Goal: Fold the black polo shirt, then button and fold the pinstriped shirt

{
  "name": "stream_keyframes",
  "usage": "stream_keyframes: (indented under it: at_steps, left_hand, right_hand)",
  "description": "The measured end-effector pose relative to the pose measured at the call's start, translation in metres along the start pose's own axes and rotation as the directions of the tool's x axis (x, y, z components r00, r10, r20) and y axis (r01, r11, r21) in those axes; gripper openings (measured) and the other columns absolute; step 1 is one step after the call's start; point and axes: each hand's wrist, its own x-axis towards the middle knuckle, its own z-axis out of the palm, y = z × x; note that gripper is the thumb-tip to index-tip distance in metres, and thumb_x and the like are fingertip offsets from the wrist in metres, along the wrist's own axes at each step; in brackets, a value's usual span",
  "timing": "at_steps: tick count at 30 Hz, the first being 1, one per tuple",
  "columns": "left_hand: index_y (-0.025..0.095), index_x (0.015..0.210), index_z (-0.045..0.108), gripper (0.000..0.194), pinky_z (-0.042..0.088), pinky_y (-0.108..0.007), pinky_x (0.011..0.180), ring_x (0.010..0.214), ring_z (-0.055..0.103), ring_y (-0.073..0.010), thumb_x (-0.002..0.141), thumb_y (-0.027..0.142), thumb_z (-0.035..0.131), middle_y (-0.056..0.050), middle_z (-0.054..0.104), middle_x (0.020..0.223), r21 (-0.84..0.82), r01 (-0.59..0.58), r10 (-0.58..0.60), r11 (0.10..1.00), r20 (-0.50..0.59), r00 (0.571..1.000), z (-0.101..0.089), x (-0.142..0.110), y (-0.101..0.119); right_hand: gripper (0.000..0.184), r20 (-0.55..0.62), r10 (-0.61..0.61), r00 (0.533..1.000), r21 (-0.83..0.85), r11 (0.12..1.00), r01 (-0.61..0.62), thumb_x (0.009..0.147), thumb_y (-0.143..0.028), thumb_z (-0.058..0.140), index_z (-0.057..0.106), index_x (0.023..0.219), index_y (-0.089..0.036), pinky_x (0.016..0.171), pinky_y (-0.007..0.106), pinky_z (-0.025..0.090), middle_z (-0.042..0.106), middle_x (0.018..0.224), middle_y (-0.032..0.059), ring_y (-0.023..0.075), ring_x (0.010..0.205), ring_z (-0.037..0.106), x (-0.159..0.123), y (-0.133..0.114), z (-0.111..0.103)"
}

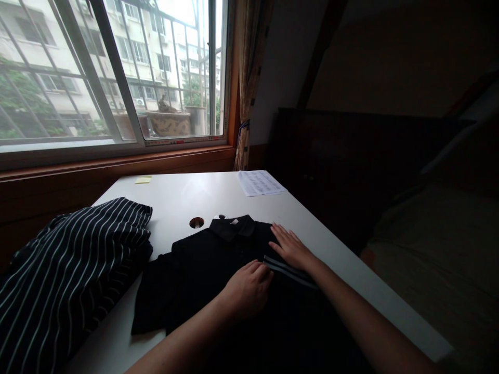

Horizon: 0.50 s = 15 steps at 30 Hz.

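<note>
The right hand (292, 249) presses the black shirt (210, 259) flat, fingers slightly apart, perhaps to steady it; the left hand (249, 285) has curled fingers, grip unclear.

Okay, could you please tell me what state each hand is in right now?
Left hand: closed, fingers bunched on the black shirt; whether they grip cloth cannot be told.
Right hand: open, laid on the shirt.

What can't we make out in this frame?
All head view:
Left hand: fingertips curled out of sight, grip unclear.
Shirt: lower part lost in shadow and cut off by bottom edge.
Striped cloth: cut off by left edge.
Papers: print too small.
</note>
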Motion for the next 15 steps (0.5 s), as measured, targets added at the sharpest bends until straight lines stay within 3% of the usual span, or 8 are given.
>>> stream_keyframes:
  at_steps: [8,15]
  left_hand:
    - [0.009,0.131,0.055,0.041,0.036,-0.039,0.116,0.118,0.054,-0.0258,0.092,0.023,0.051,-0.014,0.059,0.122,-0.009,-0.003,0.003,1.0,0.01,1.0,0.003,0.001,-0.002]
    - [0.011,0.134,0.053,0.04,0.036,-0.04,0.116,0.118,0.053,-0.0255,0.096,0.02,0.045,-0.012,0.059,0.123,-0.004,0.002,-0.002,1.0,0.007,1.0,0.0,-0.001,-0.001]
  right_hand:
    - [0.07,-0.004,0.043,0.999,-0.035,0.998,-0.043,0.101,-0.06,0.019,0.021,0.158,-0.02,0.122,0.052,0.015,0.012,0.166,0.0044,0.0241,0.152,0.011,0.029,-0.002,0.001]
    - [0.061,-0.203,-0.016,0.979,-0.043,0.999,0.007,0.103,-0.047,0.023,0.031,0.155,-0.015,0.121,0.053,0.022,0.021,0.164,0.0097,0.0271,0.151,0.018,0.016,0.004,-0.02]
